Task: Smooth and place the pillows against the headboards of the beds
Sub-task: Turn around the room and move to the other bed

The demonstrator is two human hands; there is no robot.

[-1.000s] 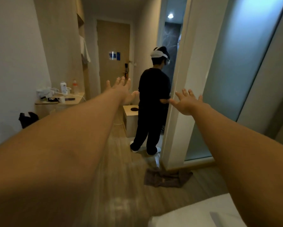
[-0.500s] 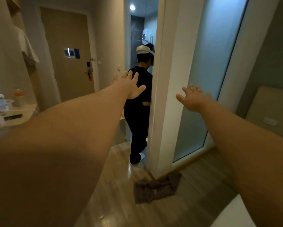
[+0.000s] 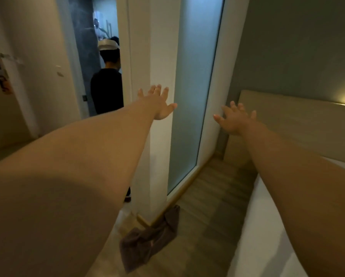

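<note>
Both my arms stretch out in front of me. My left hand (image 3: pixel 161 104) is open with fingers spread, in front of the white pillar. My right hand (image 3: pixel 234 118) is also open and empty, level with the left end of the beige headboard (image 3: pixel 299 124). A white bed (image 3: pixel 265 226) runs along the lower right, its edge beneath my right forearm. No pillow is in view.
A white pillar (image 3: pixel 157 56) and a frosted glass panel (image 3: pixel 195 76) stand straight ahead. A person in black (image 3: pixel 107 86) stands in the bathroom doorway at the left. A brown towel (image 3: pixel 149 236) lies on the wooden floor by the pillar's base. The room door (image 3: pixel 0 80) is far left.
The view has swung right: the desk and entrance door slid out to the left, while the headboard and bed came in at right. Both hands stay open and outstretched.
</note>
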